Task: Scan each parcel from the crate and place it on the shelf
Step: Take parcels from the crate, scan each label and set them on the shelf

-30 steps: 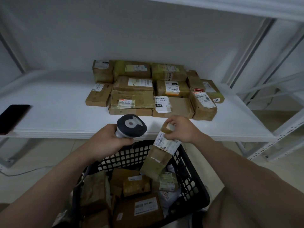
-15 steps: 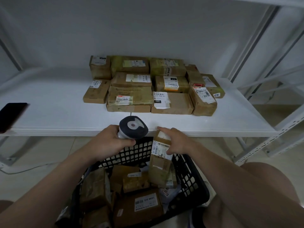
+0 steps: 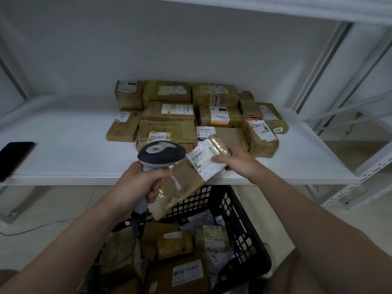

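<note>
My right hand (image 3: 237, 161) grips the upper end of a long brown taped parcel (image 3: 182, 183) with a white label, tilted above the crate's far edge. My left hand (image 3: 137, 185) holds a grey barcode scanner (image 3: 162, 153) by its handle, its head right beside the parcel's label. Below them stands the black plastic crate (image 3: 239, 225) with several brown parcels (image 3: 176, 244) inside. On the white shelf (image 3: 70, 153) in front of me lie several scanned-looking brown parcels (image 3: 169, 132) in rows at the back middle.
A black phone (image 3: 14, 158) lies at the shelf's left front edge. White metal shelf uprights (image 3: 318, 66) rise on the right, with another rack frame beyond. A cable (image 3: 31, 229) runs over the tiled floor at the left. My knee shows at the lower right.
My right hand lifted the long parcel up out of the crate and tilted it toward the shelf edge. The scanner in my left hand rose with it and sits close to the label.
</note>
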Action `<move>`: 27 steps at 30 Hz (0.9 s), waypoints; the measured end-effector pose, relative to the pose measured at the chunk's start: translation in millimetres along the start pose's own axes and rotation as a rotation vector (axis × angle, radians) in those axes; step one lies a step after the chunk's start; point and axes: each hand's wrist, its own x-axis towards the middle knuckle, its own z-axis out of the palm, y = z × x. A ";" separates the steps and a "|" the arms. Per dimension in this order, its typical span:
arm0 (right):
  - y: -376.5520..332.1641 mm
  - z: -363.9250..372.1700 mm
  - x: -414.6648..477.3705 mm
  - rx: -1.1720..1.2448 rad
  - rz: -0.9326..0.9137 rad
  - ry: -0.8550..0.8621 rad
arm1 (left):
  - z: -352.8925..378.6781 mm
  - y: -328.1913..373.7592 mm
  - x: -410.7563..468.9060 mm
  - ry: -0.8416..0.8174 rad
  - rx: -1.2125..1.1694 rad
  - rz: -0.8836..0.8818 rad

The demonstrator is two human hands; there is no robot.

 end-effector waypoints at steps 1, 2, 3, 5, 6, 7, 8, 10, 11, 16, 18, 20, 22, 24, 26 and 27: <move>-4.3 -3.6 0.2 0.052 0.004 0.049 | 0.6 1.2 -1.5 0.002 -0.028 0.027; -7.7 -6.5 0.8 0.105 0.012 0.091 | 1.7 2.2 -2.9 -0.002 -0.052 0.057; -9.3 -8.9 2.3 0.157 0.022 0.117 | 3.3 3.1 -4.5 -0.004 -0.075 0.083; -12.0 -11.4 5.5 0.250 0.042 0.126 | 6.3 3.5 -7.0 0.003 -0.121 0.114; -13.6 -11.9 6.5 0.288 0.055 0.117 | 8.2 3.2 -7.9 0.012 -0.141 0.122; -14.9 -12.2 8.4 0.322 0.069 0.104 | 10.0 2.9 -8.4 0.024 -0.156 0.128; -16.3 -12.2 9.4 0.352 0.080 0.087 | 12.2 2.2 -8.7 0.039 -0.166 0.134; -16.0 -11.5 13.0 0.393 0.100 0.057 | 17.3 -0.4 -8.2 0.076 -0.179 0.136; -14.7 -11.1 15.0 0.392 0.108 0.049 | 19.8 -2.4 -7.7 0.094 -0.178 0.129; -6.0 -7.9 25.5 0.359 0.154 0.024 | 29.4 -11.8 -5.2 0.143 -0.142 0.093; -7.0 -5.7 31.2 0.342 0.152 0.004 | 31.5 -16.3 -3.8 0.161 -0.137 0.082; -10.3 -2.9 36.4 0.331 0.144 -0.018 | 33.8 -19.9 -2.1 0.176 -0.132 0.074; -13.6 0.7 40.4 0.332 0.138 -0.038 | 36.3 -21.9 -0.3 0.184 -0.135 0.076; -15.2 5.4 42.7 0.323 0.132 -0.048 | 38.3 -23.1 1.2 0.195 -0.142 0.080; -15.1 9.6 45.1 0.306 0.133 -0.051 | 40.4 -23.7 2.4 0.200 -0.133 0.084; -14.2 11.3 46.3 0.298 0.135 -0.050 | 41.3 -23.9 2.8 0.203 -0.129 0.089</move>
